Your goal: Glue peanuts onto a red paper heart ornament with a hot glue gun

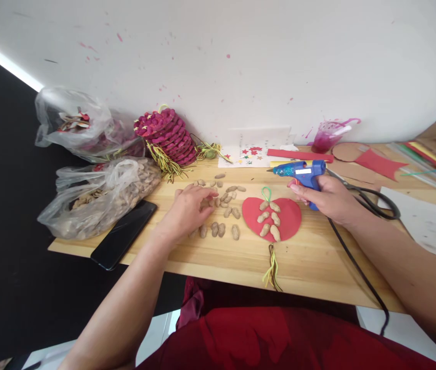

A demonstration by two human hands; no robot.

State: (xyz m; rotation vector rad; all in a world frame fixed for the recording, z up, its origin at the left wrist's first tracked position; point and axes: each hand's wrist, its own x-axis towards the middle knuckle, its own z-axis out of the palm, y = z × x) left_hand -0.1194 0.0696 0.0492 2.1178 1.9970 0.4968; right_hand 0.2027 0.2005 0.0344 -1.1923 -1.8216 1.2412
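Observation:
My right hand [335,198] is closed around a blue hot glue gun [304,172], its nozzle pointing left above the paper. Below the nozzle lies a red paper heart [292,218] with two columns of peanuts [275,218] on it. A green loop [266,193] tops the heart, and a yellow and brown tassel [271,270] hangs from its lower tip. My left hand [189,210] reaches palm down over loose peanuts [225,198], fingers apart and slightly bent. No peanut shows clearly between them, though the palm side is hidden.
Along the left stand a plastic bag of peanuts [125,190], another clear bag [75,121], a black phone [123,234] and a stack of purple decorated pieces [169,136]. Behind are a star-sticker sheet [237,160] and a purple-stained cup [325,136]. The glue gun's cord [356,272] crosses the right.

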